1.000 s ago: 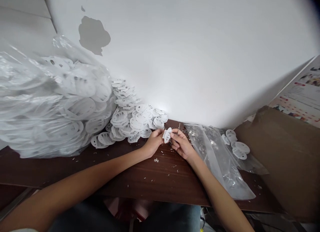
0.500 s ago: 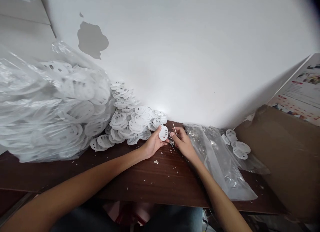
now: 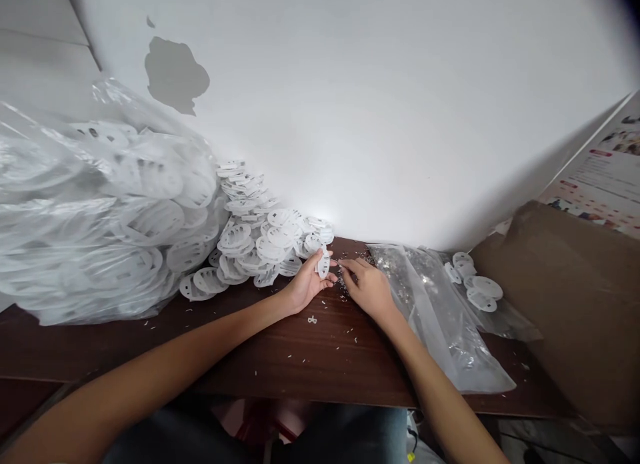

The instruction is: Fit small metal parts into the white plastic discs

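My left hand [image 3: 306,285] is closed on the edge of a round white plastic disc [image 3: 324,264] with slots in it, turned nearly edge-on. My right hand [image 3: 367,285] pinches a thin rod [image 3: 336,263] that points left at the disc; whether its tip touches is too small to tell. Under and between the hands lie tiny metal pieces [image 3: 344,289] on the dark wooden table [image 3: 280,351]. Just behind my left hand rises a heap of similar white discs [image 3: 270,247].
A large clear bag [image 3: 100,231] full of white discs fills the left. On the right lie a clear bag [image 3: 435,317] with shiny small parts, several white discs [image 3: 485,287] and a brown cardboard box [image 3: 560,304]. A white wall [image 3: 375,117] stands behind.
My left hand has turned the disc from facing me to nearly edge-on. The rod in my right hand has swung from upright to pointing left at the disc.
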`<state>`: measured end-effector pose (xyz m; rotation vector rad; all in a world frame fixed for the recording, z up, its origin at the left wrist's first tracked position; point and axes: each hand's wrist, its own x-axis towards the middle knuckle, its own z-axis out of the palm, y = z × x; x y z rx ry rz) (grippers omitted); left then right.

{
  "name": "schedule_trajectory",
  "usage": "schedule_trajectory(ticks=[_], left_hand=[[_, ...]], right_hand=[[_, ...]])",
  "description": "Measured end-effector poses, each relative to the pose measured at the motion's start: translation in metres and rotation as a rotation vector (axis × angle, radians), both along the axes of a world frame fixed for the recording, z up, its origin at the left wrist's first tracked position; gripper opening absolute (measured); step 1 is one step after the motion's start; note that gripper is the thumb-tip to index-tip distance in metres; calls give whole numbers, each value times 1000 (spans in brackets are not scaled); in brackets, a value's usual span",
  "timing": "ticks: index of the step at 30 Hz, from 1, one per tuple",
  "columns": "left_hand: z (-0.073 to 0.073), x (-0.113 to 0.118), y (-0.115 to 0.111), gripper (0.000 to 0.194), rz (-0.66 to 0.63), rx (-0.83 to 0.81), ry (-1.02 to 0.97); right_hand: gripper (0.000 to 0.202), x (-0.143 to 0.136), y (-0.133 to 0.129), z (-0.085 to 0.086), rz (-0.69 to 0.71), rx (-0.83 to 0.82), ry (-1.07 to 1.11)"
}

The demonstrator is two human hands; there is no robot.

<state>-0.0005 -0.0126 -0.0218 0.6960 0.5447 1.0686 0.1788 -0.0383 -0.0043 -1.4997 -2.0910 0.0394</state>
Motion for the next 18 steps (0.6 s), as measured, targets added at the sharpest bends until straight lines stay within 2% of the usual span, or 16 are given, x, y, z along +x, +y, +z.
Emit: schedule_trajectory(ticks=[7, 18], left_hand=[[-1, 1, 0, 42, -2, 1, 0], [-2, 1, 1, 41, 1, 10, 2]], right_hand=[[28, 0, -1, 2, -30, 44, -55], [27, -2, 0, -5, -50, 89, -78]])
